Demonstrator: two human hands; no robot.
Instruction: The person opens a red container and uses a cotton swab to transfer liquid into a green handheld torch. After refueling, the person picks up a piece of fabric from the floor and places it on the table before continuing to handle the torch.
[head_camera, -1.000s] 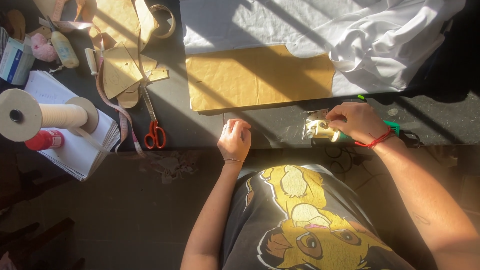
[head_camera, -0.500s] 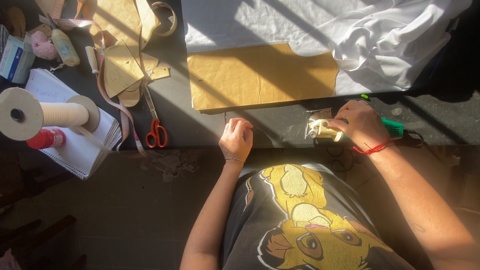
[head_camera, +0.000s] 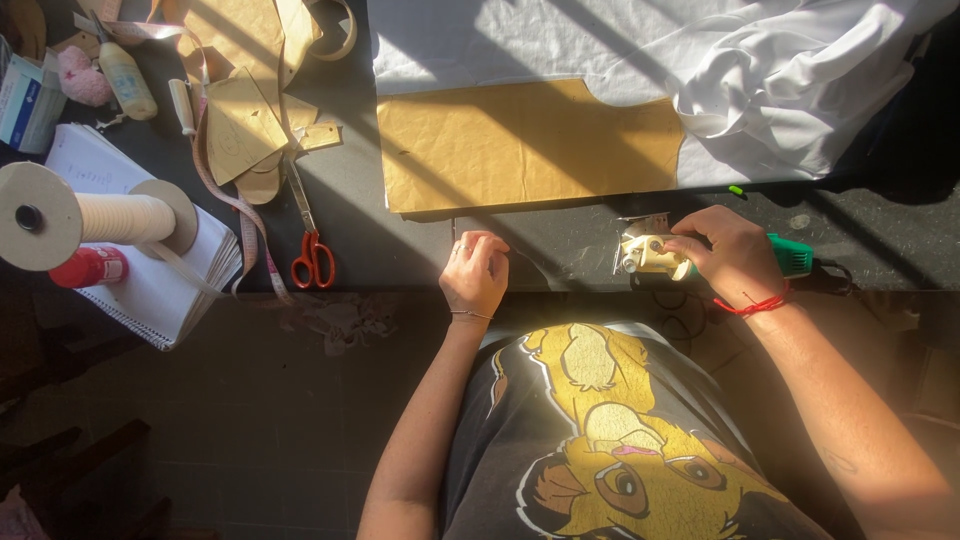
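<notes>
Green-handled cutter (head_camera: 655, 252) inside right grip (head_camera: 735, 255)

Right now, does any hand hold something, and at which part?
The right hand grips a small cutting tool around its green handle. The left hand rests on the table edge, holding nothing.
</notes>
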